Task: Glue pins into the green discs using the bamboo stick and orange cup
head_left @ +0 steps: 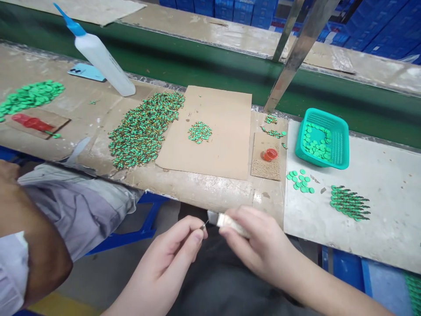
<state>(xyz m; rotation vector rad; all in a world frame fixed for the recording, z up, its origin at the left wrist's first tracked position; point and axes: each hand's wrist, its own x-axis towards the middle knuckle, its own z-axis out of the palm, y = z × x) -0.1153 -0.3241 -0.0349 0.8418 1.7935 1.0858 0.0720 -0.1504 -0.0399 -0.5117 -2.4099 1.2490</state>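
In front of my lap, my left hand (pixel 177 250) is closed, thumb and forefinger pinching a tiny dark part (pixel 203 227). Its kind is too small to make out, and a thin bit sticks out toward the right. My right hand (pixel 256 237) grips the pale, wrapped-looking handle of a short, flat-bladed knife (pixel 213 217). The blade points left, close to the left fingertips; whether it touches the tiny part I cannot tell. Beyond the hands, a small pile of green and gold-brown pieces (pixel 199 132) lies on a cardboard sheet (pixel 223 153).
A large heap of similar pieces (pixel 144 127) lies left of the sheet. Rightward are a red cup (pixel 270 154), a teal basket (pixel 340 136) of green discs, loose discs (pixel 300 181) and discs on dark stems (pixel 348 202). A squeeze bottle (pixel 103 61) leans behind. Another person's arm (pixel 42 245) is at left.
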